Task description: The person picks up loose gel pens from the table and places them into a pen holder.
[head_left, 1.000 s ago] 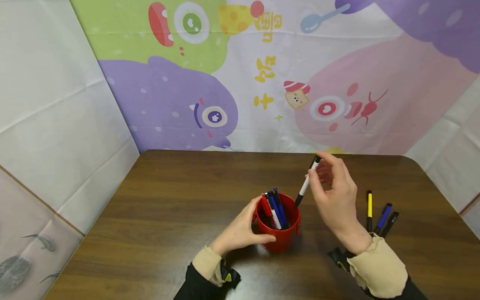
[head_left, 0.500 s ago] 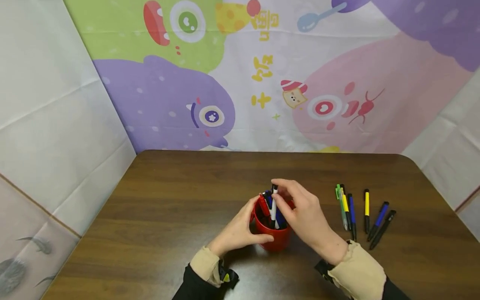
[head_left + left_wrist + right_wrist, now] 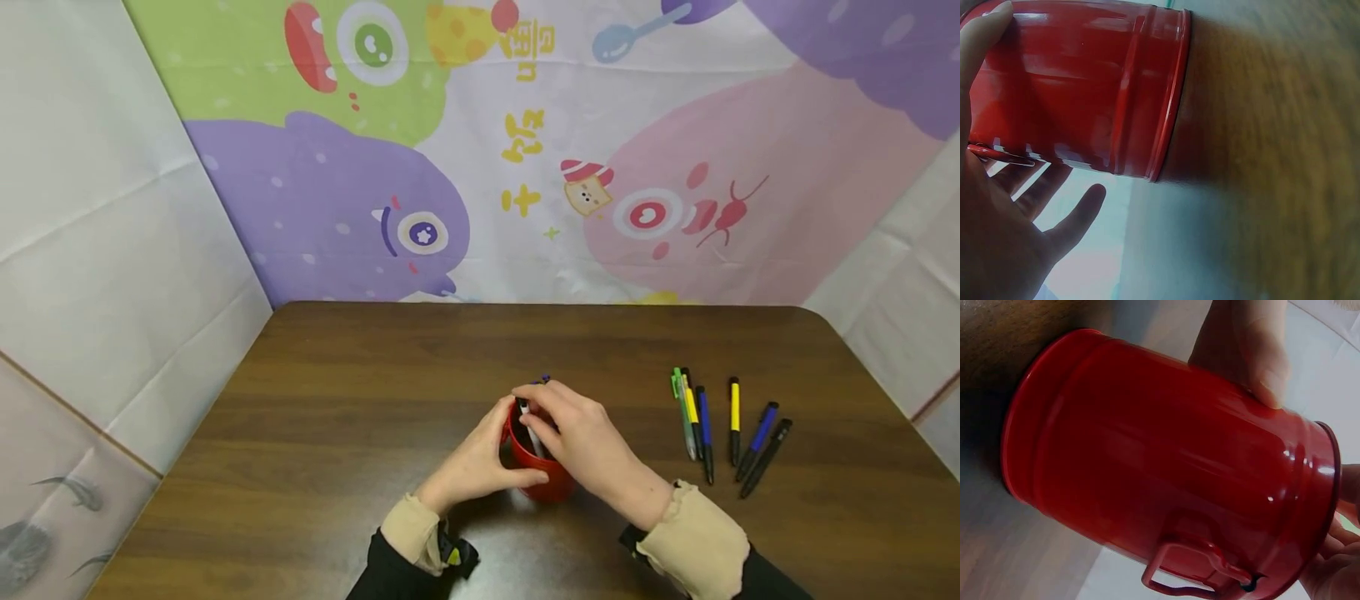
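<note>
A small red metal bucket (image 3: 551,487) with side handles stands upright on the table. My left hand (image 3: 468,458) grips its left side, thumb across the front near the rim and fingers around the back; the left wrist view shows the bucket wall (image 3: 1066,87) within that grasp. Over the bucket's mouth, my right hand (image 3: 592,442) pinches a white marker pen (image 3: 531,433) with a black cap, its lower end down inside the bucket. Blue pen tops (image 3: 545,379) peek out behind the right hand, which hides the other pens. A looped handle (image 3: 1185,550) appears in the right wrist view.
Right of the bucket lie a green pen (image 3: 686,421), a yellow-and-black marker (image 3: 735,417), blue markers such as this blue one (image 3: 759,437), and a black marker (image 3: 767,458). Behind the wooden table (image 3: 375,375) hangs a printed cartoon cloth (image 3: 540,250).
My right hand has brought the white marker leftward from beside the bucket and down into its mouth, then to the left within it. My left hand keeps its hold on the bucket.
</note>
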Motion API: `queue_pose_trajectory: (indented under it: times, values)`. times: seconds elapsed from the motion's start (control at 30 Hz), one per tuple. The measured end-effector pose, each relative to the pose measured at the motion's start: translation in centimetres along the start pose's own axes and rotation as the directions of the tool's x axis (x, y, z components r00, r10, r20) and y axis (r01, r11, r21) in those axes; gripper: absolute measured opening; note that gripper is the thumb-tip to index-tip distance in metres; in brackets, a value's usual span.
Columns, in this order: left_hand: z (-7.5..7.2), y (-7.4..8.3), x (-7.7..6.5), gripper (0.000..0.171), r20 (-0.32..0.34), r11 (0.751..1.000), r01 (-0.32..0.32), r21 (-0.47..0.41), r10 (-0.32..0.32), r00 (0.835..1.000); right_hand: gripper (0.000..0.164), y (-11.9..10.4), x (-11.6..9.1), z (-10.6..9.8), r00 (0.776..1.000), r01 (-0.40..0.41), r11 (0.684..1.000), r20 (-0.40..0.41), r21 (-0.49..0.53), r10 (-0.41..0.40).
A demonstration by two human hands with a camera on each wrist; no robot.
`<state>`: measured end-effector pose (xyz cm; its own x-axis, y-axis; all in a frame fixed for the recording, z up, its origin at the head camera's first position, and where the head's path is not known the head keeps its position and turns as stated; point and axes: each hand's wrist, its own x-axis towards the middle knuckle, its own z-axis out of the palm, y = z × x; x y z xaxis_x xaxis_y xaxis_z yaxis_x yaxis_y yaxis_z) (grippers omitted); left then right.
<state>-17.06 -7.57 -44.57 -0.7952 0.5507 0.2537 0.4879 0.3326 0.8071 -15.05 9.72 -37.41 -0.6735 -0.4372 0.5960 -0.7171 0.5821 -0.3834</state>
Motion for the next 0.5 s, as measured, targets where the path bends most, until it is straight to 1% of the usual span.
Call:
queue_pose_trajectory:
  times: [0.1, 0.23, 0.33, 0.5]
  values:
    - [0.08, 0.06, -0.11, 0.091, 0.002, 1.0, 0.017, -0.013, -0.017, 1.0, 0.029, 0.02, -0.08, 0.24, 0.999, -0.022, 0.999, 0.039, -0.041, 0.023]
    - [0.03, 0.09, -0.19, 0.093, 0.002, 0.999, 0.042, -0.022, -0.042, 0.999, 0.032, 0.1, -0.02, 0.5, 0.996, -0.041, 0.995, 0.071, -0.09, 0.048]
    - [0.04, 0.1, -0.18, 0.094, 0.011, 0.999, 0.047, -0.025, -0.047, 0.999, 0.037, 0.13, 0.02, 0.58, 0.993, -0.058, 0.992, 0.098, -0.113, 0.07]
    - [0.09, 0.07, -0.09, 0.093, 0.015, 0.999, 0.042, -0.029, -0.042, 0.999, 0.038, 0.24, 0.16, 0.65, 0.986, -0.081, 0.988, 0.131, -0.134, 0.099]
